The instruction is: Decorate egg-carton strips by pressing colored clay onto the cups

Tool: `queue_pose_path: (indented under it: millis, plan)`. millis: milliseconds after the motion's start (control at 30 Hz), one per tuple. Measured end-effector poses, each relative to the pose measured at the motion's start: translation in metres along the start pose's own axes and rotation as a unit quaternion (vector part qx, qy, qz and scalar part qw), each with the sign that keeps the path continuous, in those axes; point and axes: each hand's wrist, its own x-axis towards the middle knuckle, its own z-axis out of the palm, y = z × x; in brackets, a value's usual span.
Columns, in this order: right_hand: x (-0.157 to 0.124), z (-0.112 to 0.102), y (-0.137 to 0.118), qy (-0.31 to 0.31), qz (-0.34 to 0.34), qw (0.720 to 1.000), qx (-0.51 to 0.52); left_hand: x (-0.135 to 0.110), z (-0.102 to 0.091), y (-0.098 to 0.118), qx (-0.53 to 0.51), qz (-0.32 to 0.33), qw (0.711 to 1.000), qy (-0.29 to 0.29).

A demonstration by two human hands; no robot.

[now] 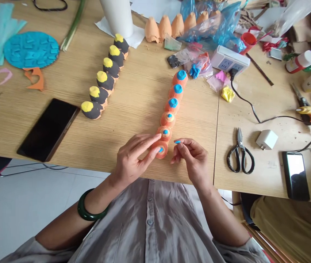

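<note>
A strip of orange-painted egg carton cups (169,117) runs away from me across the table. Its far cups carry wide blue clay caps (173,103), while the nearer ones have small blue dots (165,132). My left hand (133,155) holds the near end of the strip, its thumb on the closest cup beside the dot and its index finger at the cup behind. Just right of the strip, my right hand (192,155) pinches a small flat piece of blue clay (177,141) between thumb and fingertip, apart from the cups.
Left lie a black-and-yellow cup strip (105,80) and a phone (50,129). Scissors (240,151), a white charger (266,140) and another phone (296,175) are right. Beyond stand a power strip (230,58), clay packets (199,65) and a white roll (117,18).
</note>
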Motion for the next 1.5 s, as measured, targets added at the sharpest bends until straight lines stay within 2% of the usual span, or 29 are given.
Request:
queue_pose_path:
  millis: [133, 233, 367, 567, 700, 833, 967, 1067, 1167, 1267, 1500]
  plan:
    - [0.010, 0.001, -0.019, 0.003, -0.024, 0.999, -0.025, 0.022, -0.007, 0.002, -0.020, -0.043, 0.999, 0.008]
    - [0.013, 0.007, -0.031, -0.046, -0.007, 0.999, -0.024, 0.034, -0.006, 0.004, -0.033, -0.016, 0.999, -0.008]
    - [0.016, 0.014, -0.039, -0.108, 0.017, 0.994, -0.020, 0.039, 0.001, 0.002, -0.051, 0.021, 0.998, -0.010]
    - [0.030, 0.014, -0.040, -0.113, 0.017, 0.992, -0.045, 0.040, 0.013, -0.008, 0.018, 0.062, 0.998, -0.002]
    - [0.042, 0.015, -0.043, -0.122, 0.006, 0.991, -0.056, 0.048, 0.016, -0.014, -0.006, 0.047, 0.999, -0.019]
    - [0.052, 0.018, -0.052, -0.144, 0.011, 0.987, -0.066, 0.063, 0.013, -0.019, -0.034, 0.046, 0.998, -0.005]
    - [0.062, 0.012, -0.055, -0.106, -0.019, 0.990, -0.088, 0.077, 0.010, -0.025, -0.046, 0.017, 0.999, 0.014]
    - [0.075, 0.002, -0.046, -0.018, -0.073, 0.992, -0.106, 0.082, 0.014, -0.032, -0.070, -0.017, 0.997, 0.014]
    - [0.086, -0.008, -0.032, 0.043, -0.082, 0.991, -0.097, 0.081, 0.023, -0.040, -0.109, -0.048, 0.993, -0.001]
    - [0.093, -0.014, -0.021, 0.050, -0.057, 0.994, -0.076, 0.078, 0.031, -0.046, -0.113, -0.032, 0.993, -0.006]
    - [0.096, -0.015, -0.014, 0.038, -0.062, 0.995, -0.069, 0.072, 0.037, -0.051, -0.045, 0.040, 0.998, -0.005]
